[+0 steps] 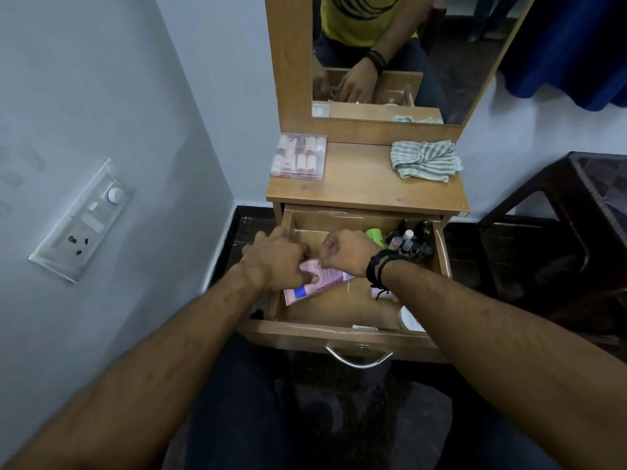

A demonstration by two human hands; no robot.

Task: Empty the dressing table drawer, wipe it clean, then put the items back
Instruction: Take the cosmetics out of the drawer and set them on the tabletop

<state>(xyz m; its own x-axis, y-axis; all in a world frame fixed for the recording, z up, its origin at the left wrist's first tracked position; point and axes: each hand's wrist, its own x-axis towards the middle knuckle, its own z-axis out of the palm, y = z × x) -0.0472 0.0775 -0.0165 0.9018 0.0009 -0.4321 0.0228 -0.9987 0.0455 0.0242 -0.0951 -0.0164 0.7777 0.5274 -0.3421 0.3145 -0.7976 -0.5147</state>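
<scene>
Both hands: left hand (278, 262) and right hand (342, 254) pinching pink packet (319, 283).
Drawer (339, 310): bottles (412, 242) right of hands, not emptied.
Cloth (425, 160): unused beyond hands.

Wooden drawer (342, 337) pulled open; pink packet (325, 281) inside.

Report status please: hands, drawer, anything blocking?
Both hands in the drawer, left hand and right hand gripping the pink packet. Bottles in back right corner, not blocking. Cloth waiting on top.

One drawer (342, 330), one pink packet (325, 281), one striped cloth (424, 161), one clear box (299, 156).
</scene>
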